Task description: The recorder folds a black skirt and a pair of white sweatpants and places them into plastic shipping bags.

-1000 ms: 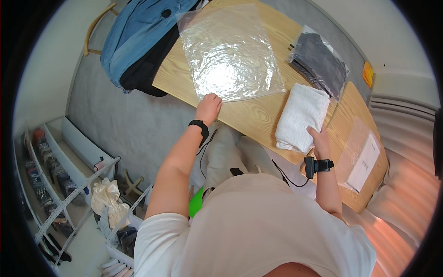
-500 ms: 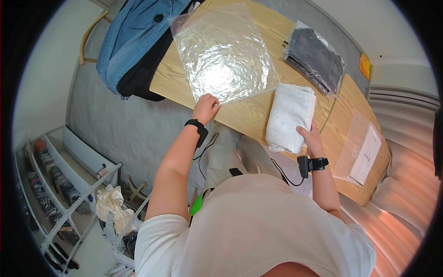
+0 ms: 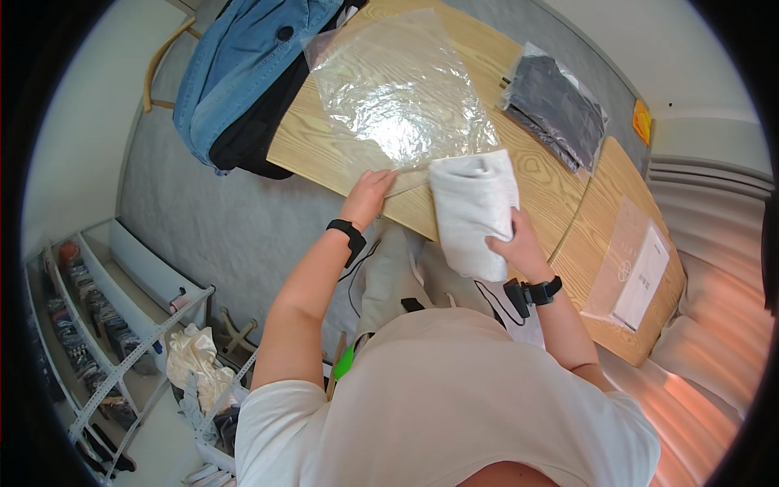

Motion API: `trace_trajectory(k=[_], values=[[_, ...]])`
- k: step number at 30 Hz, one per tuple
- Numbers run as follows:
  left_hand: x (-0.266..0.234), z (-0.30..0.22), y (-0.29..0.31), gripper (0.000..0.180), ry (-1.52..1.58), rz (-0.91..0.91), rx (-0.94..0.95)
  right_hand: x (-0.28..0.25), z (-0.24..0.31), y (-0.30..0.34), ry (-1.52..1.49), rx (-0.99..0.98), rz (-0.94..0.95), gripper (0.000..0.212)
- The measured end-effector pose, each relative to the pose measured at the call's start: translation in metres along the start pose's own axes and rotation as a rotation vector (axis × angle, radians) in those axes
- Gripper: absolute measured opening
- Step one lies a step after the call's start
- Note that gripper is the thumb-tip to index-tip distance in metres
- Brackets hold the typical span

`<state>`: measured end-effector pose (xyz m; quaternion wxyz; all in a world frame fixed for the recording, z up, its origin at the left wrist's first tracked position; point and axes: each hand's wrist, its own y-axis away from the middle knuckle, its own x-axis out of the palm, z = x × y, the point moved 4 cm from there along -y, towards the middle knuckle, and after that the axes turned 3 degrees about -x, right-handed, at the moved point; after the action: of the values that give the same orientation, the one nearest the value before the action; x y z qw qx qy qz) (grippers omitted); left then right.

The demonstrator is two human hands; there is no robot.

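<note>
A large clear plastic bag [image 3: 406,89] lies flat on the wooden table, glare across its middle. At its near edge, my left hand [image 3: 371,196] pinches the bag's rim, which looks slightly lifted toward the cloth. My right hand [image 3: 520,245] grips a folded white cloth [image 3: 473,215] by its right side, thumb on top and fingers hidden underneath. The cloth is tilted over the table's front edge, and its far left corner meets or overlaps the bag's near edge; whether it is inside the opening I cannot tell.
A dark folded garment in a clear bag [image 3: 556,105] lies at the table's far right. Nearer on the right rests a flat clear packet with a white card [image 3: 641,276]. Blue denim clothing [image 3: 243,73] hangs over a chair at the left. Shelving [image 3: 122,365] stands lower left.
My right hand has brought the folded cloth leftward, off the table and up to the bag's edge. My left hand has shifted slightly right along the rim.
</note>
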<state>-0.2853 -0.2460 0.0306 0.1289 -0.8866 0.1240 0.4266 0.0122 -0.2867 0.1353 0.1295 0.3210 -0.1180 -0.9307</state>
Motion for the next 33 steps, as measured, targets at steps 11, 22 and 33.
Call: trace_trajectory(k=[11,22,33], values=[[-0.030,-0.025,-0.022,0.058,0.094,-0.112,-0.068,0.031,0.027,-0.037,-0.018,-0.216,0.203,0.055],[-0.038,-0.031,-0.018,0.077,0.347,0.055,-0.065,0.022,0.035,-0.043,0.086,-0.380,0.366,0.050],[-0.035,-0.042,-0.013,0.068,0.192,0.078,0.043,0.030,0.000,-0.059,-0.219,0.062,0.486,0.055]])
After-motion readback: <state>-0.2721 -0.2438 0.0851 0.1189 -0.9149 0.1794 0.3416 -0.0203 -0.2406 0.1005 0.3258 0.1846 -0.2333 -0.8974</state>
